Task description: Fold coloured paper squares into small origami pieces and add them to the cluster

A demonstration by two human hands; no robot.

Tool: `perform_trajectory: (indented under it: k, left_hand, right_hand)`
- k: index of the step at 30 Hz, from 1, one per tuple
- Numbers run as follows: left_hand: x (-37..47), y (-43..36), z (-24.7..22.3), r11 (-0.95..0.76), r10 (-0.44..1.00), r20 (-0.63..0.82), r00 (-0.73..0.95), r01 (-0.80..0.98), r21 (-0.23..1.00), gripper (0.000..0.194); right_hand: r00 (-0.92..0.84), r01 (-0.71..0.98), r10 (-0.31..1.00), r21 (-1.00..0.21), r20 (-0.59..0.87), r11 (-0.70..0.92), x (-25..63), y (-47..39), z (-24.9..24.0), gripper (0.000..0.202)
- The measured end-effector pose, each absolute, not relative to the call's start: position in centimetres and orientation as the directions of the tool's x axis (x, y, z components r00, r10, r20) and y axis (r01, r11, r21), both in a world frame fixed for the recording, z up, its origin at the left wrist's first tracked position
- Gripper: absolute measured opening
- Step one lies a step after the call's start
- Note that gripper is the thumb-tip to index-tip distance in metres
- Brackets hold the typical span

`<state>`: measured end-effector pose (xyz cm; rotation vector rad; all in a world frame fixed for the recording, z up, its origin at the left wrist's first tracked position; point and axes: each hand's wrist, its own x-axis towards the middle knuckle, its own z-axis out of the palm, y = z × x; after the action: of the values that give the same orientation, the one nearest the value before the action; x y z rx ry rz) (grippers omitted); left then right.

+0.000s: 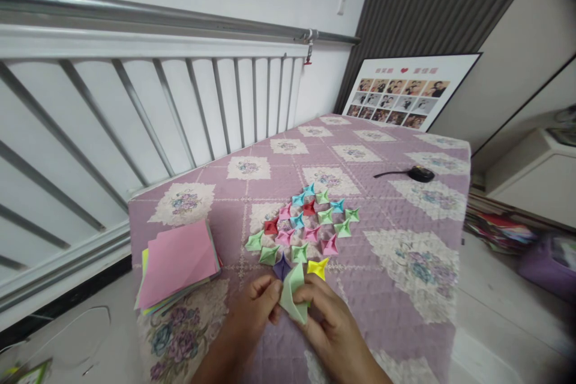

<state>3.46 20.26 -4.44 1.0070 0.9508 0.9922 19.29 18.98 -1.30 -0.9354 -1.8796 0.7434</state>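
A pale green folded paper piece point(294, 294) is held up between my two hands, above the near part of the purple floral tablecloth point(378, 288). My left hand point(258, 309) pinches its left edge with thumb and fingers. From the other side my right hand point(330, 324) grips it, fingers curled into the fold. Just beyond the piece sit a purple paper boat shape point(282, 267) and a yellow one point(317, 267). Behind them several folded paper boats in green, pink point(310, 233), red point(270, 227) and blue point(297, 220) stand in slanting rows.
A stack of coloured paper squares point(180, 264), pink on top, lies at the left. A black object with a thin tail point(418, 174) rests at the right. Along the left runs a white radiator point(202, 108); a photo board point(405, 93) leans at the far end.
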Motion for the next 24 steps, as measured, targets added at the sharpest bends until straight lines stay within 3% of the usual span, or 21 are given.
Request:
perform_trajectory:
  k: [3,8,14,19,24]
  left_hand:
    - [3.5,20.3,-4.5,0.174,0.960,-0.145,0.241,-0.106,0.979,0.045]
    - [3.1,20.2,-4.4,0.031,0.999,-0.024,0.028,-0.278,0.960,0.033]
    - [2.2,20.0,-3.5,-0.172,0.950,0.220,0.220,-0.216,0.961,0.020]
    - [2.5,20.2,-3.3,-0.105,0.960,0.166,0.225,-0.262,0.959,0.025]
    - [2.7,20.2,-3.0,-0.055,0.978,0.093,0.186,-0.202,0.978,0.030]
  right_hand:
    - [-0.281,0.347,0.855,-0.785,0.436,0.514,19.5,18.9,-1.5,0.011]
    - [-0.336,0.348,0.895,-0.844,0.295,0.409,19.7,18.9,-1.3,0.015]
    - [-0.379,0.299,0.904,-0.898,0.200,0.324,19.6,18.9,-1.5,0.021]
    - [-0.329,0.283,0.934,-0.928,0.142,0.241,19.8,19.0,-1.5,0.028]
    - [-0.298,0.272,0.934,-0.921,0.196,0.279,19.6,19.2,-1.2,0.031]
